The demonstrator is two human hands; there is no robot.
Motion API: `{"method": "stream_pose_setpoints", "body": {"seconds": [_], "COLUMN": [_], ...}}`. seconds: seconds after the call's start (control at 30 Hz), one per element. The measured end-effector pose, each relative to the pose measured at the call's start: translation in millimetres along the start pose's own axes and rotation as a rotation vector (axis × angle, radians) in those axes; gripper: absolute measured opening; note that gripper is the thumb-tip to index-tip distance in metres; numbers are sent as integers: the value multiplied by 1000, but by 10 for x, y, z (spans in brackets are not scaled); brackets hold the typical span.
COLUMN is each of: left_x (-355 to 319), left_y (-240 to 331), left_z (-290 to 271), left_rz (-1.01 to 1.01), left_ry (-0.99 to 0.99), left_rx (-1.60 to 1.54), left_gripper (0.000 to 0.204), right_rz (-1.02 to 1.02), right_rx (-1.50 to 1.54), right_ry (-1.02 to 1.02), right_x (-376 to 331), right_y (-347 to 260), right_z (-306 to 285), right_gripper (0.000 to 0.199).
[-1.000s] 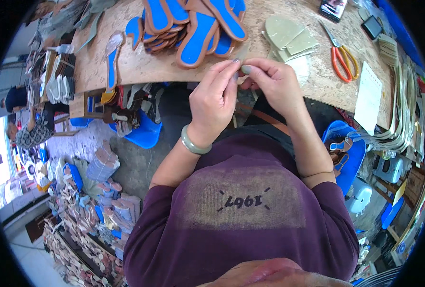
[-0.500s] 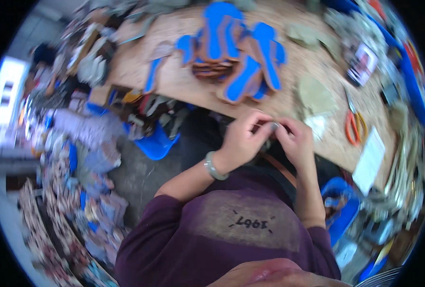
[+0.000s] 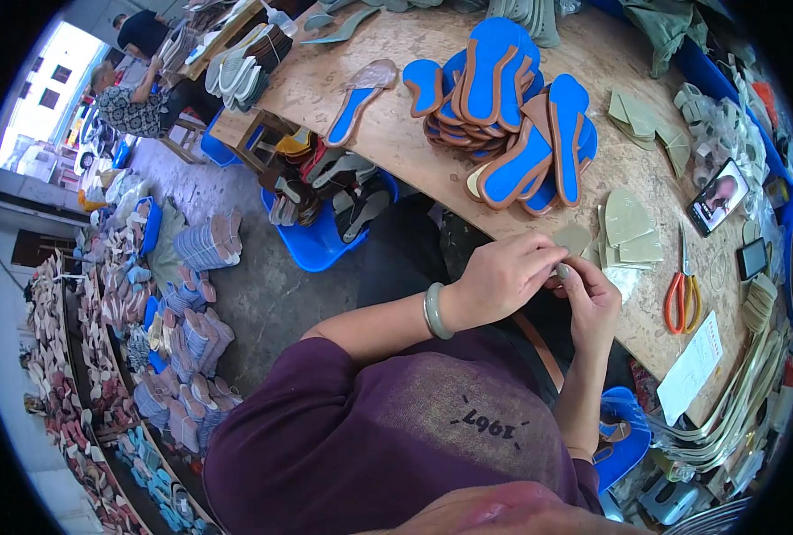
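Observation:
My left hand (image 3: 501, 279), with a pale bangle at its wrist, meets my right hand (image 3: 590, 303) over the near table edge. Fingers of both are bent and pinched together, and what lies between the tips is hidden. Just beyond them shows a rounded olive-beige piece (image 3: 573, 238); I cannot tell whether the fingers touch it. Next to it lies a small stack of similar flat pieces (image 3: 632, 234). Farther off, blue-topped insoles with brown rims (image 3: 490, 78) are heaped on the table.
Orange-and-yellow-handled scissors (image 3: 682, 301), a white paper (image 3: 691, 367) and a phone (image 3: 718, 197) lie on the right. A single blue insole (image 3: 350, 116) lies left of the heap. A blue tub (image 3: 312, 248) of shoe parts stands below the table. Two people (image 3: 133, 105) are in the far left background.
The head view has turned, so the table and heap appear farther right and sharper. My hands stay together at the fingertips; the olive-beige piece beyond them now shows clearly.

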State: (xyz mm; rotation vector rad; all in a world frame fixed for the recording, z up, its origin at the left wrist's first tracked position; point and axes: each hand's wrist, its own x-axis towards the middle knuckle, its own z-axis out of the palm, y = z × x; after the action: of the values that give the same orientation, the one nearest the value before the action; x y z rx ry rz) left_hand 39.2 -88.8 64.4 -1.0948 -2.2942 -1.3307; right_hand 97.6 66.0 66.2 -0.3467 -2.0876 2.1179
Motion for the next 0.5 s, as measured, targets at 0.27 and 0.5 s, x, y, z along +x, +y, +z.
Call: {"method": "stream_pose_setpoints", "body": {"seconds": [0.27, 0.5], "left_x": [-35, -8], "left_y": [29, 10], "left_z": [-60, -48], "left_rz": [73, 83], "left_ry": [37, 0], "left_rx": [133, 155], "left_gripper": [28, 27], "right_rz": [29, -57], "right_rx": [-33, -270], "right_ry": [1, 33], "right_x": [-7, 25], "right_y": [30, 30], "right_z": [37, 32], "right_gripper": [17, 18]}}
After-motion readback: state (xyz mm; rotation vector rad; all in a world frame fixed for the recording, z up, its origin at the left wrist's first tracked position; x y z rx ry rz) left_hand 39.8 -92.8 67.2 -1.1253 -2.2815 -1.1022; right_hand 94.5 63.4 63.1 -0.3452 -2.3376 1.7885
